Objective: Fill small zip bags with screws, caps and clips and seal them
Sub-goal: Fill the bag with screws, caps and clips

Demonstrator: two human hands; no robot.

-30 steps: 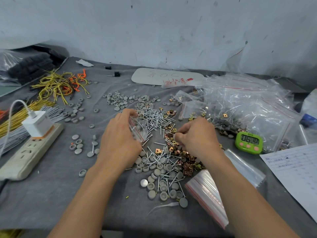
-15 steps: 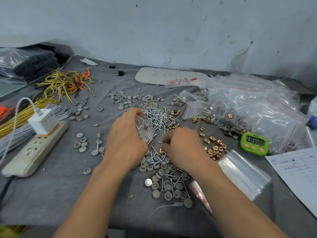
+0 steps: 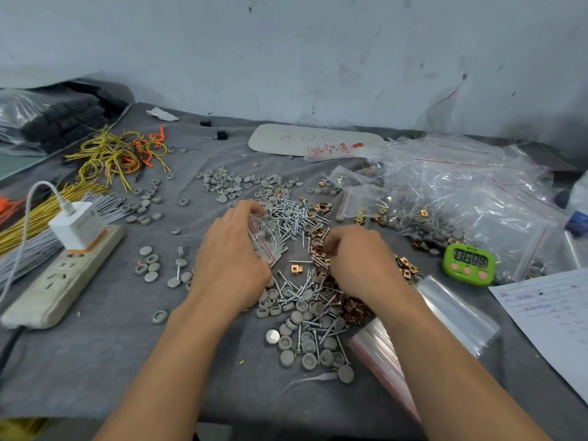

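Now the left hand (image 3: 229, 259) pinches a bag (image 3: 265, 241) beside the screws (image 3: 292, 218); the right hand (image 3: 359, 262) curls over clips (image 3: 319, 261), its grip hidden.

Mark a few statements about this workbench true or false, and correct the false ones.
1. The left hand has its grip on a small clear plastic zip bag. True.
2. The green digital timer sits left of both hands. False: it sits to their right.
3. A white cube charger is plugged into the beige power strip. True.
4. The right hand lies flat and open on bare cloth. False: its fingers are curled among copper-coloured metal clips and silver screws.
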